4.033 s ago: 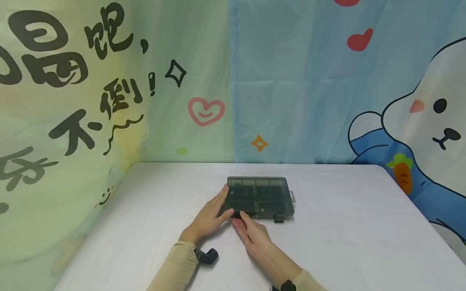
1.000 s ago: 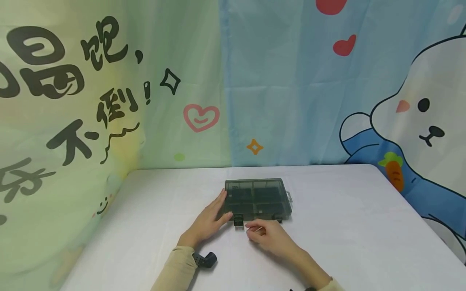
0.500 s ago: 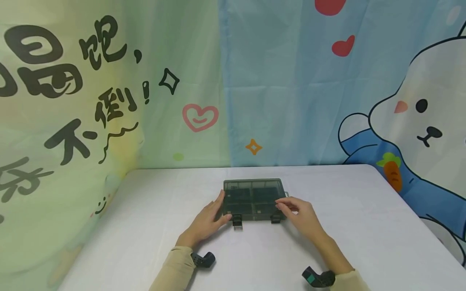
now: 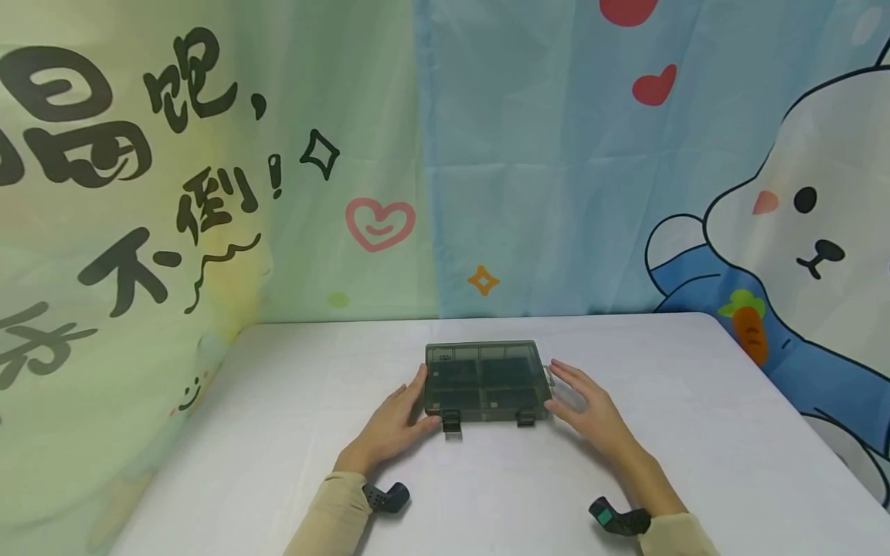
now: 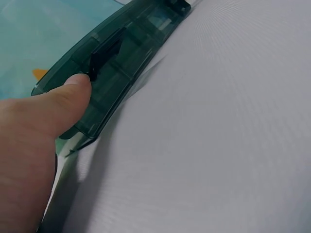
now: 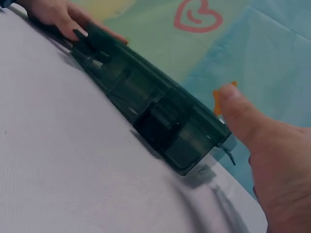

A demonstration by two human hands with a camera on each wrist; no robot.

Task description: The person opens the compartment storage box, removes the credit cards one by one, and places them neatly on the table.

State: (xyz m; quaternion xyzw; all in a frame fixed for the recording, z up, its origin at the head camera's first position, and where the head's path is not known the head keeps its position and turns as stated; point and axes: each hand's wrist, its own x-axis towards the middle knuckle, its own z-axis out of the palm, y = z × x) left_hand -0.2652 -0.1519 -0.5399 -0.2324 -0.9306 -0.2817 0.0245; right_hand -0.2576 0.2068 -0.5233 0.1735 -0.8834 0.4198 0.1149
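Two sides of the dark translucent plastic box [image 4: 489,382] now seem framed: right hand [image 4: 593,413] has just spread wide, left hand [image 4: 388,429] lies straight-fingered.

Left hand [image 4: 389,428] touches a dark case [image 4: 487,380] — 2 front latches [image 4: 525,418] — right hand [image 4: 592,413] just beside it.

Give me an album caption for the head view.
Left hand and right hand flanking a dark, see-through compartment box on a white table.

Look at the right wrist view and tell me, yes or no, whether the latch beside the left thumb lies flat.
No, that latch sticks out from the front of the dark translucent compartment box.
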